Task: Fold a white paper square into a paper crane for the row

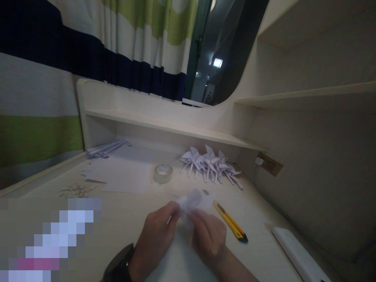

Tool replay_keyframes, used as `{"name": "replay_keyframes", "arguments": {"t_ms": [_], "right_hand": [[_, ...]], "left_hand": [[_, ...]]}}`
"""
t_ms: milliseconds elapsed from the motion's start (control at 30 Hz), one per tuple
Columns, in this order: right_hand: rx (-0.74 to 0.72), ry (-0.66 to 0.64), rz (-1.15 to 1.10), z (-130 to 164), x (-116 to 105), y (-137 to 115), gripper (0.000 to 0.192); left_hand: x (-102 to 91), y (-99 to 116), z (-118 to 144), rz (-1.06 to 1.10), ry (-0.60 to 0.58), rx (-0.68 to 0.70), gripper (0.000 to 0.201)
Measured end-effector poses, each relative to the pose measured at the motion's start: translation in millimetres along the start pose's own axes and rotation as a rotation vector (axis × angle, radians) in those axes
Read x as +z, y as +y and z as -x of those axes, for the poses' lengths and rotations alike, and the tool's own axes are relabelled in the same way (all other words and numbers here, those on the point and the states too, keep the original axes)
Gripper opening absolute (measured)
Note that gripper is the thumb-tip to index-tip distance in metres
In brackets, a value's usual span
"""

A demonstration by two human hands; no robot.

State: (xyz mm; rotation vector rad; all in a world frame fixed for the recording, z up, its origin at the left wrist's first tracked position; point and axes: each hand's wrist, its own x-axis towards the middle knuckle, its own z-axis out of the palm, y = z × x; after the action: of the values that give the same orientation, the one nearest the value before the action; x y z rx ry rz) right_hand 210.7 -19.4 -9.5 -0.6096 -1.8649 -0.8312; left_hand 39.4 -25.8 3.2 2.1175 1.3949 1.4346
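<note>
Both of my hands pinch a small piece of white folded paper (192, 200) just above the desk (129, 231). My left hand (155, 235), with a black watch on its wrist, grips the paper's left side. My right hand (209, 237) grips its right side with fingertips closed on it. The paper is blurred and its shape is hard to tell.
A yellow utility knife (230, 221) lies right of my hands. A roll of clear tape (162, 173) stands further back. Several folded white paper pinwheels (210, 164) lie under the shelf. Paper strips (105, 149) rest back left, a white flat object (296, 252) front right, a wall socket (268, 162) at right.
</note>
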Motion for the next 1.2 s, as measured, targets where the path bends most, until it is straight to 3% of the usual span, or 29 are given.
{"name": "replay_keyframes", "arguments": {"t_ms": [200,433,533,667,733,1000,1200], "right_hand": [[-0.014,-0.007,0.022,-2.3,0.0,1.6,0.023],[-0.038,-0.031,0.047,-4.9,-1.6,-3.0,0.023],[0.07,-0.026,-0.028,-8.6,-0.6,-7.6,0.024],[0.336,-0.049,-0.23,-15.3,1.5,-13.7,0.019],[0.384,-0.047,-0.264,-17.1,2.1,-14.6,0.018],[0.237,-0.045,-0.131,-11.4,2.5,-9.0,0.022],[0.089,-0.052,0.02,-7.9,2.3,-5.3,0.022]], "left_hand": [[0.3,2.4,1.1,0.032,0.048,0.043,0.009],[0.8,5.8,1.9,0.09,0.118,-0.075,0.007],[2.5,7.7,3.7,0.085,0.145,-0.069,0.007],[4.8,7.5,8.4,0.004,0.128,0.018,0.007],[5.7,7.2,10.5,-0.012,0.111,0.047,0.008],[6.2,8.8,9.9,0.025,0.075,0.005,0.011],[12.3,-2.2,10.7,0.001,0.089,0.043,0.017]]}}
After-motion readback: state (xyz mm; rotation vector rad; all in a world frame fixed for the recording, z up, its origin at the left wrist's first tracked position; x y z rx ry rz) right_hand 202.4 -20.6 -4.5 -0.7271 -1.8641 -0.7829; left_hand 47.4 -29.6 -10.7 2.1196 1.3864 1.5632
